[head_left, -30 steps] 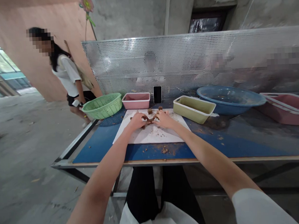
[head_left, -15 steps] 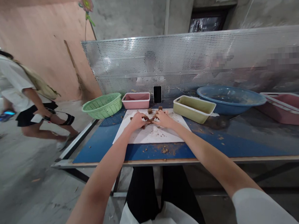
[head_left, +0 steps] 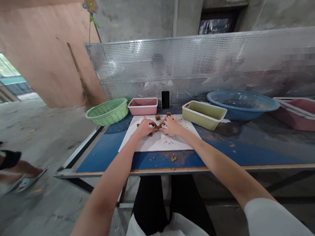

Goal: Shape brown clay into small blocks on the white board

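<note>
Both hands meet over a white board [head_left: 158,145] on the blue table. Between them is a brown, clay-like lump [head_left: 158,126], partly hidden by the fingers. My left hand [head_left: 145,127] closes round its left side with bent fingers. From the other side, my right hand [head_left: 171,125] grips it with curled fingers. Just beyond the hands stand two small brown blocks, one on the left [head_left: 157,117] and one on the right [head_left: 168,114]. Brown crumbs lie scattered over the board.
Along the back stand a green basket [head_left: 107,115], a pink bin [head_left: 143,111], an upright phone [head_left: 165,99], an olive bin [head_left: 203,118], a blue basin [head_left: 240,111] and pink bins [head_left: 301,120]. Brown bits [head_left: 173,158] lie near the front edge. A person's legs [head_left: 16,169] show at left.
The person walking on the left has moved toward the left edge, leaving mostly legs in view. My hands stay almost where they were, still on the brown lump.
</note>
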### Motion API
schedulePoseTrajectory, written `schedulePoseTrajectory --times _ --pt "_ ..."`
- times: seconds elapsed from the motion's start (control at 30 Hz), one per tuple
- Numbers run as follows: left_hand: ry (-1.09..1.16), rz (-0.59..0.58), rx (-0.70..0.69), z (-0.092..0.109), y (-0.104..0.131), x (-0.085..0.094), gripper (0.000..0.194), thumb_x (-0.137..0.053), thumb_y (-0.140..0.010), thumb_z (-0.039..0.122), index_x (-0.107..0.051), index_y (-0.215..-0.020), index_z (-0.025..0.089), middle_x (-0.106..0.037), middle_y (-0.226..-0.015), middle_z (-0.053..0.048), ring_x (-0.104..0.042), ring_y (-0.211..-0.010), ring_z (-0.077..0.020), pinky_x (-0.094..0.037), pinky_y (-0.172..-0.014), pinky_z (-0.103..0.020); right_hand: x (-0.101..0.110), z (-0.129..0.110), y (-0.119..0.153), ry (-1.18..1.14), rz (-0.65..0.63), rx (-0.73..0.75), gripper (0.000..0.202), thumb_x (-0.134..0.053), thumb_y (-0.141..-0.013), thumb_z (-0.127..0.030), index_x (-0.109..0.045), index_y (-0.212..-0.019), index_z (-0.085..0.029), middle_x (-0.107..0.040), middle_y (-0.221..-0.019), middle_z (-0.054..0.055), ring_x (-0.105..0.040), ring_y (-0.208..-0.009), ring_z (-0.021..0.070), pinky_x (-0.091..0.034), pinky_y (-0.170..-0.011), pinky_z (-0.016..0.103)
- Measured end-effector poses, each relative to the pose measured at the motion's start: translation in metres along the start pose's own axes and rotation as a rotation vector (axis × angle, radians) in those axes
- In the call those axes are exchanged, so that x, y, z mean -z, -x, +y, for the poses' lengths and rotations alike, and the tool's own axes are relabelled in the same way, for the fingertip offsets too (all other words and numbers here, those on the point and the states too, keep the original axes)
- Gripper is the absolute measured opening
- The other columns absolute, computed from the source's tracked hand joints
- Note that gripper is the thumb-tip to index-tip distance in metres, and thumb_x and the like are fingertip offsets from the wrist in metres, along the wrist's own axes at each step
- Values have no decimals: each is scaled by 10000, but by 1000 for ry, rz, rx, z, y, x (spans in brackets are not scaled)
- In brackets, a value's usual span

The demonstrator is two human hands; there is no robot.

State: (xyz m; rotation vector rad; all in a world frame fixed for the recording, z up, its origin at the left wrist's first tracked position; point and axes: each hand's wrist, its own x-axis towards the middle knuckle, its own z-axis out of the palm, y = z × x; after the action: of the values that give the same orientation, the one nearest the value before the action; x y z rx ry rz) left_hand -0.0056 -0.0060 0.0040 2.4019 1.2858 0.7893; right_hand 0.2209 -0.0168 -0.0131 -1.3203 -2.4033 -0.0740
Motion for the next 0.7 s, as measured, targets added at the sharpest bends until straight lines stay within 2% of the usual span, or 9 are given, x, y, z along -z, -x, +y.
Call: schedulePoseTrajectory --times 0.2,0.37,0.53,0.7 --pt "21 -18 -8 0 0 1 269 -836 -811 435 -820 -908 185 -804 -898 -82 -721 -781 -231 -556 -806 -341 -5 3 -3 -35 -19 9 260 -629 -1040 -423 -755 -1107 -206 -685 -1245 144 -546 -1239 346 -355 -996 466" --pt "28 -8 12 0 1 1 280 -843 -800 443 -809 -896 182 -793 -856 -77 -722 -799 -236 -557 -807 -338 -7 5 -4 -28 -13 8 260 -647 -1029 -431 -766 -1110 -215 -672 -1269 149 -544 -1254 349 -371 -1003 464" --pt "32 -6 17 1 1 2 329 -856 -787 487 -800 -895 181 -782 -834 -83 -734 -795 -249 -564 -833 -357 -4 3 -2 -36 -12 -5 302 -654 -1016 -439 -738 -1221 -232 -652 -1317 157 -528 -1309 363 -363 -1060 507" --pt "40 -9 33 2 2 5 431 -910 -707 544 -799 -922 186 -781 -846 -79 -739 -823 -259 -569 -869 -369 -3 4 1 -76 43 -4 355 -673 -994 -464 -707 -1253 -224 -624 -1332 158 -523 -1330 358 -352 -1108 507"
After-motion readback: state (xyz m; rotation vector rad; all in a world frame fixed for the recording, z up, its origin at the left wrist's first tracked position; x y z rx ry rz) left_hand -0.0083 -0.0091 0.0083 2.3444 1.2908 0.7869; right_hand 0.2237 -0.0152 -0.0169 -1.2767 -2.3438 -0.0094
